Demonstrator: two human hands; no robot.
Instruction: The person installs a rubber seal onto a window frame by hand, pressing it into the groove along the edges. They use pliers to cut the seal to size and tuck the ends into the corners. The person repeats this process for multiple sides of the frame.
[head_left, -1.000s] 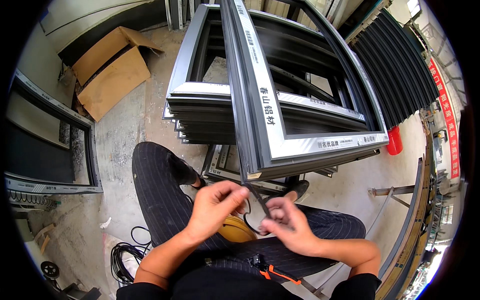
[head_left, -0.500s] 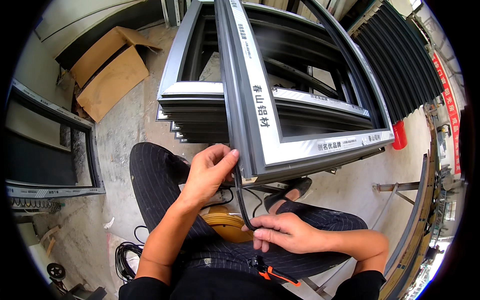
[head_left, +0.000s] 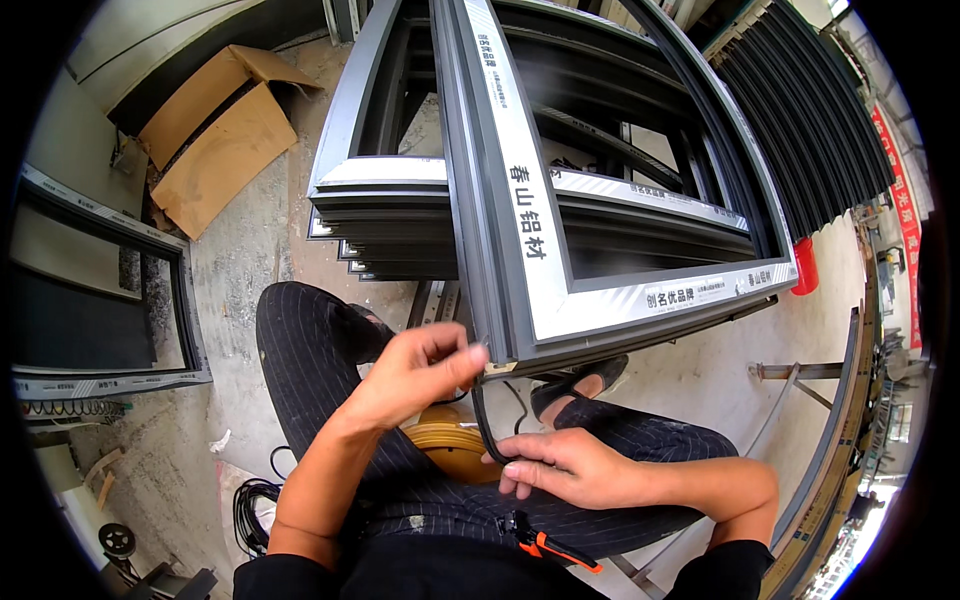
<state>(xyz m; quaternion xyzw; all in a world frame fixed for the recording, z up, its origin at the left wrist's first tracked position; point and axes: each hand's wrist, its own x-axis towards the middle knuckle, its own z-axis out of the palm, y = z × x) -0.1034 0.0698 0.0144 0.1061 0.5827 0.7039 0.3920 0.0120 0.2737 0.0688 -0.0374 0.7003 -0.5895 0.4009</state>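
Note:
A black rubber strip (head_left: 482, 418) hangs in a curve from the near left corner of a dark window frame (head_left: 660, 300) with white protective film. My left hand (head_left: 415, 380) is at that corner, its fingers curled and its thumb pressed against the strip's upper end; slight blur softens the fingertips. Lower down, my right hand (head_left: 575, 468) pinches the strip between thumb and fingers. Along the frame's left side runs a grooved dark edge (head_left: 465, 200). Orange-handled cutters (head_left: 555, 548) lie in my lap.
More frames (head_left: 390, 225) are stacked underneath. An open cardboard box (head_left: 225, 160) lies at the far left, and another frame (head_left: 110, 383) stands left. Coiled black cable (head_left: 255, 515) sits by my left leg. A yellow round object (head_left: 445, 445) is between my legs; a red bucket (head_left: 803, 268) stands right.
My left hand has slid down along the frame's edge to its near corner. The loose part of the strip between my hands is shorter. My right hand has hardly moved.

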